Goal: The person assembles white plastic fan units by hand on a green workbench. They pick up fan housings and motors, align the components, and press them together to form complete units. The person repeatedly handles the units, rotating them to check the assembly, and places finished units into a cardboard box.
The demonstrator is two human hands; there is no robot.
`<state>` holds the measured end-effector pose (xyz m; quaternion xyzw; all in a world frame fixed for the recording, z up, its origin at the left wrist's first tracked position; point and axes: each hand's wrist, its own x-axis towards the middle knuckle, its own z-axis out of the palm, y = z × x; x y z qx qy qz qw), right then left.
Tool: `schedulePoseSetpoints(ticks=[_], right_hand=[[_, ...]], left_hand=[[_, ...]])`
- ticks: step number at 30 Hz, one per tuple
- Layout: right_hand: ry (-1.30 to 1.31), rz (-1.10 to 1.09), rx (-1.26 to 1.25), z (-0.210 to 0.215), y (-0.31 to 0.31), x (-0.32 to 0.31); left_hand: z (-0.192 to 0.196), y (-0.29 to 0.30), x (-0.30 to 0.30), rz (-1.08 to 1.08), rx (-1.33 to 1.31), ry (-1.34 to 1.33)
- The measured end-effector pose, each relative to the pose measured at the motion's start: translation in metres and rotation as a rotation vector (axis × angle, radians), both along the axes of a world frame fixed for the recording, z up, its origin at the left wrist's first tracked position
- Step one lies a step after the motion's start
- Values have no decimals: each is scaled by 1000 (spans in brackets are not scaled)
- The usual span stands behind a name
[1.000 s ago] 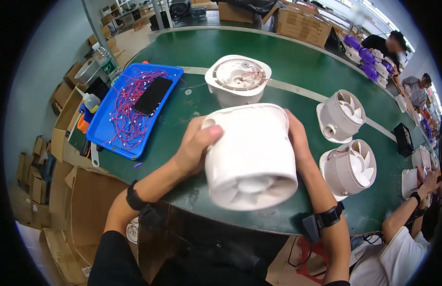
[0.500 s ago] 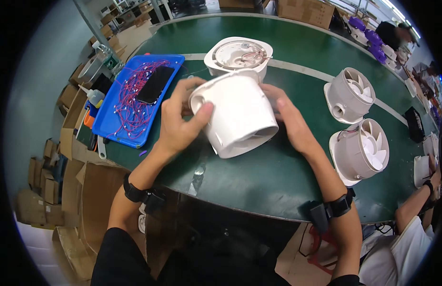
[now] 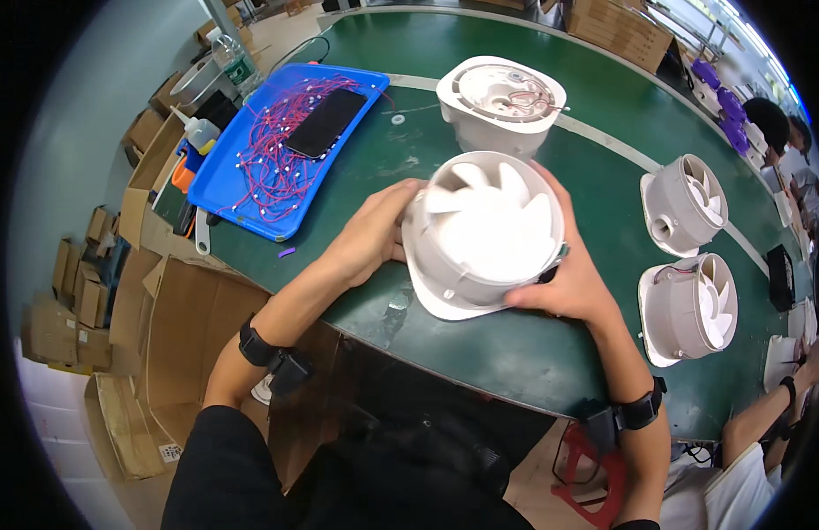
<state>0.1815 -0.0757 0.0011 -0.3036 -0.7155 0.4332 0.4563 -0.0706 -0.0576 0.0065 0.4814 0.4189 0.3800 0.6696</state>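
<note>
Both hands clasp one white fan housing (image 3: pixel 484 234) standing near the front edge of the green worktop (image 3: pixel 603 115), blades facing up: the left hand (image 3: pixel 374 234) is pressed against its left wall, the right hand (image 3: pixel 564 278) wrapped round its right side and base. Just behind it sits another white housing (image 3: pixel 502 97). Toward the left edge lies a blue tray (image 3: pixel 224 181) of red wires (image 3: pixel 268 159) with a black phone (image 3: pixel 325 124). Two more fan units (image 3: pixel 687 252) lie well apart toward the right edge.

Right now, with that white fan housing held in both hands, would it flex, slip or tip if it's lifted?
The white fan housing looks like moulded rigid plastic, so it probably keeps its shape. The left hand and right hand both clasp its smooth round wall, so it may slip in one hand. Its wide flange rests on the green table, so tipping seems unlikely.
</note>
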Motion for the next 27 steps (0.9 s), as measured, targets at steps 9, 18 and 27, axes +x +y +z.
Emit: schedulePoseSetpoints(ticks=[9,18,27], right_hand=[[126,73,-222,12,9,19],[198,21,-343,1,17,42],[613,-291,-525,1,34,65]], left_hand=[[12,6,10,-81,860,359],[14,3,42,-156,765,289],[15,39,114,-79,703,105]])
